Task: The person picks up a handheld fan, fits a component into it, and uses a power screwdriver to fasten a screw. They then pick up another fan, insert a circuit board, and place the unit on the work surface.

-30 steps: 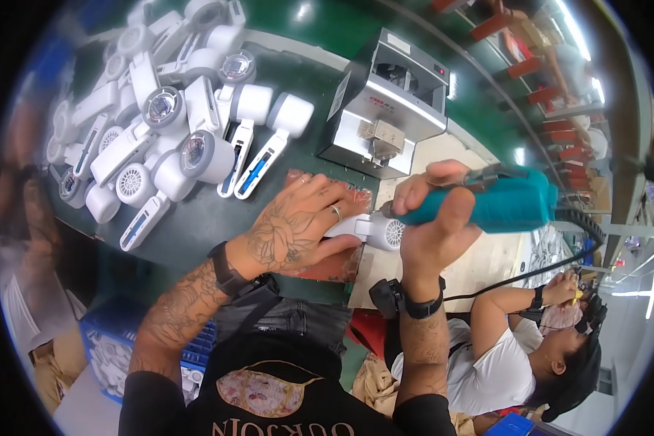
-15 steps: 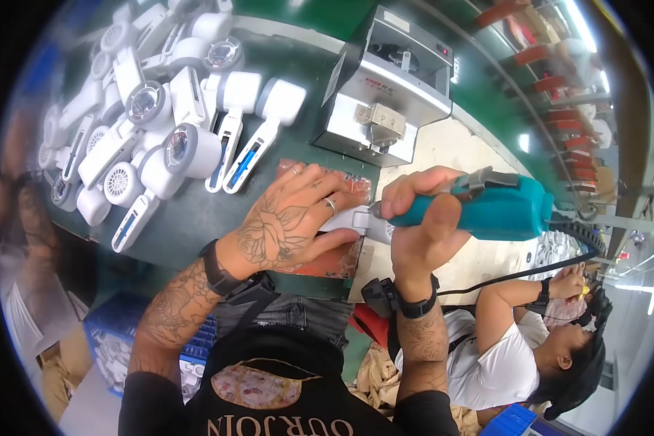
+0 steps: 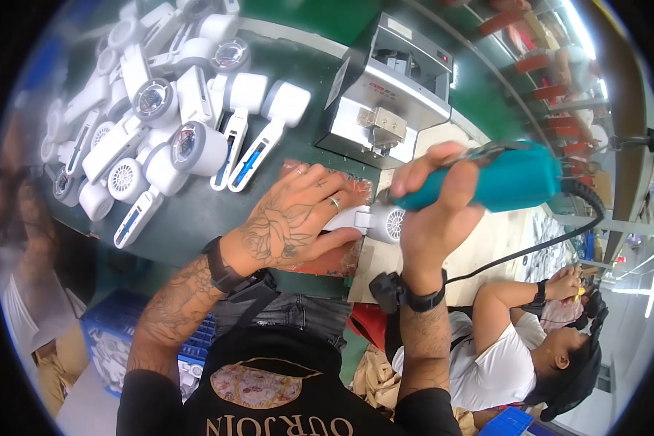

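Note:
My left hand is closed over a white handheld fan, pressing it down on a worn reddish-brown pad. The fan's round grille end sticks out to the right of my fingers; most of its handle is hidden under them. Wrapped in my right hand is a teal electric screwdriver, held sideways with its cord trailing off to the right. The tool's front end hovers just above the fan, apart from it and slightly blurred.
A large heap of white handheld fans covers the left of the green table. Beyond the pad stands a grey metal machine. A blue crate with white parts sits below left. A co-worker is at the right.
My right hand has lifted the screwdriver up and to the right, away from the fan, so the grille now shows. The left hand stays on the fan.

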